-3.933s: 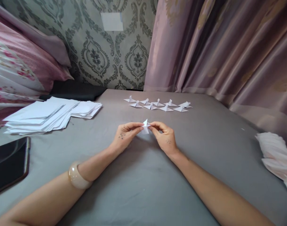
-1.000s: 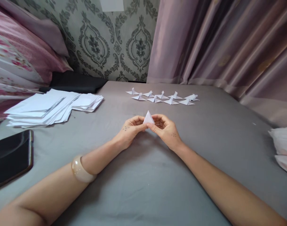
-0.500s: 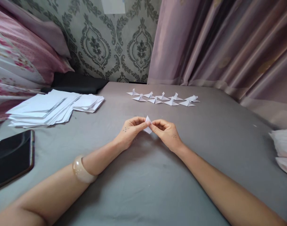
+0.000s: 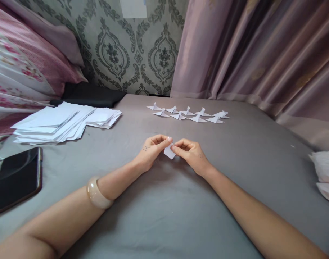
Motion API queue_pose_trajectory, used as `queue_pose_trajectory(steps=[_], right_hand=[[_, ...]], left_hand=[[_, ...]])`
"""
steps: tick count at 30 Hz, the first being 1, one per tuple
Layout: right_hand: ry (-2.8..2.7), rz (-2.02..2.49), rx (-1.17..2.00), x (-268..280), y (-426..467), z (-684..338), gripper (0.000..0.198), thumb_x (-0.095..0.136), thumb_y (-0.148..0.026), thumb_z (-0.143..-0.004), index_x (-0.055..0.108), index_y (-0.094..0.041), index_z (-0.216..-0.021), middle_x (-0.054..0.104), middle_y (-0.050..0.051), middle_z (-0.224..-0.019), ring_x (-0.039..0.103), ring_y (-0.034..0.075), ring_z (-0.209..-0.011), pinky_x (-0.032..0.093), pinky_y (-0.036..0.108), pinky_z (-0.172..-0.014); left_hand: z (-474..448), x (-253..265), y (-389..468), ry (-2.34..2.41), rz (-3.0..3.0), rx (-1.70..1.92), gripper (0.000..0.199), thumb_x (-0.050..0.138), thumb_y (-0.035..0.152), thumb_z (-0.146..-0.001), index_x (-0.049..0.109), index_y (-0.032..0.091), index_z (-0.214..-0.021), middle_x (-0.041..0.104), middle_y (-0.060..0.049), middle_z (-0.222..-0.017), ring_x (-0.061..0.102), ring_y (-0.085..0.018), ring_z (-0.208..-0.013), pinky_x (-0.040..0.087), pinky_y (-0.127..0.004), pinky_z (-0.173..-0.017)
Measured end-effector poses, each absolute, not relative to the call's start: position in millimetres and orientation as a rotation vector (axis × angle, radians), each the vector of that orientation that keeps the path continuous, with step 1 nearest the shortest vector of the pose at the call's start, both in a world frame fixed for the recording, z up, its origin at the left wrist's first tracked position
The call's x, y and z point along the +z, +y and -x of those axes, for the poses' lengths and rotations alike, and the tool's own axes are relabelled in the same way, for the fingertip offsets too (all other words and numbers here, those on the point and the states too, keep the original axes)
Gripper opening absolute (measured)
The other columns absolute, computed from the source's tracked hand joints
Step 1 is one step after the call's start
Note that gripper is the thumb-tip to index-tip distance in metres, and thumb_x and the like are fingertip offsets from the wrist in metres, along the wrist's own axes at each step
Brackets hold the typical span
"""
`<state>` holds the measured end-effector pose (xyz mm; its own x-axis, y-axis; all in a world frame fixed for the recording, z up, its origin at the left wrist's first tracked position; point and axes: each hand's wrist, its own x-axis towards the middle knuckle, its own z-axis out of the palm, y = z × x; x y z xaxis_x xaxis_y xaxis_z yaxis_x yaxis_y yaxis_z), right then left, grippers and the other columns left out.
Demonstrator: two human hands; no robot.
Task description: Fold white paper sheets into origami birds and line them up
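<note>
A small piece of folded white paper [image 4: 169, 151] is held between my two hands, above the grey cloth surface. My left hand [image 4: 153, 150] pinches its upper left edge between thumb and fingers. From the other side, my right hand [image 4: 190, 153] grips its right edge, with the thumb in front. The fingertips cover the paper's top, so its upper folds are hidden. Beyond my hands, several folded white paper figures [image 4: 179, 116] with pointed wings stand in two rows.
At the left lies a spread stack of white paper sheets [image 4: 49, 120], with a black phone [image 4: 17, 180] nearer me. A folded black cloth [image 4: 91, 94] rests behind the stack. Purple curtains [image 4: 234, 54] hang at the right, and pale fabric [image 4: 326, 172] lies at the right edge.
The paper's pointed tip no longer shows above my fingers; more of it now hangs below them. My right fingers sit slightly lower on it. The whole view has shifted slightly.
</note>
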<state>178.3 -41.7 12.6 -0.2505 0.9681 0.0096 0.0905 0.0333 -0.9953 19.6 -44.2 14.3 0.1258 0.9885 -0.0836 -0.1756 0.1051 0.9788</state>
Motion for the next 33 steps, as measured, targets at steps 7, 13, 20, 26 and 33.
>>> queue_pose_trajectory(steps=[7, 13, 20, 26, 33], right_hand=[[-1.53, 1.132, 1.38, 13.9, -41.9, -179.3, 0.023, 0.071, -0.041, -0.07, 0.066, -0.019, -0.07, 0.061, -0.002, -0.063, 0.053, 0.01, -0.058, 0.043, 0.025, -0.059], [-1.378, 1.167, 1.514, 13.1, -37.8, -182.1, 0.027, 0.074, -0.042, -0.066, 0.07, -0.016, -0.076, 0.06, -0.001, -0.059, 0.049, 0.009, -0.054, 0.04, 0.024, -0.053], [-1.178, 1.295, 1.401, 7.6, -31.8, -186.6, 0.031, 0.076, -0.042, -0.064, 0.068, -0.015, -0.079, 0.06, -0.001, -0.06, 0.05, 0.008, -0.051, 0.037, 0.021, -0.046], [-1.427, 1.423, 1.236, -2.0, -29.0, -187.9, 0.029, 0.068, -0.035, -0.072, 0.063, -0.017, -0.094, 0.067, 0.001, -0.07, 0.053, 0.009, -0.047, 0.037, 0.022, -0.043], [-1.833, 1.52, 0.754, -5.4, -25.0, -189.6, 0.017, 0.061, -0.026, -0.074, 0.071, -0.02, -0.086, 0.071, 0.004, -0.08, 0.061, 0.015, -0.068, 0.047, 0.031, -0.071]], left_hand=[[-17.7, 13.6, -42.3, 1.072, -1.021, 1.161, 0.021, 0.074, 0.034, -0.07, 0.063, 0.016, -0.065, 0.05, 0.004, -0.055, 0.04, -0.008, -0.052, 0.03, -0.024, -0.053], [-15.1, 9.8, -38.0, 1.018, -1.025, 1.102, 0.036, 0.066, 0.049, -0.077, 0.063, 0.014, -0.069, 0.061, -0.002, -0.064, 0.054, -0.012, -0.06, 0.04, -0.025, -0.06], [-15.1, 5.9, -35.1, 1.053, -1.07, 1.053, 0.033, 0.078, 0.036, -0.067, 0.066, 0.013, -0.087, 0.066, -0.003, -0.075, 0.059, -0.012, -0.067, 0.042, -0.023, -0.062], [-14.6, -0.3, -33.9, 1.205, -1.239, 1.009, 0.018, 0.071, 0.027, -0.071, 0.067, 0.014, -0.083, 0.064, -0.001, -0.067, 0.053, -0.01, -0.058, 0.04, -0.024, -0.058], [-15.0, 2.3, -30.9, 1.387, -1.634, 0.929, 0.01, 0.063, 0.023, -0.071, 0.069, 0.016, -0.076, 0.061, -0.001, -0.064, 0.051, -0.013, -0.06, 0.037, -0.025, -0.06]])
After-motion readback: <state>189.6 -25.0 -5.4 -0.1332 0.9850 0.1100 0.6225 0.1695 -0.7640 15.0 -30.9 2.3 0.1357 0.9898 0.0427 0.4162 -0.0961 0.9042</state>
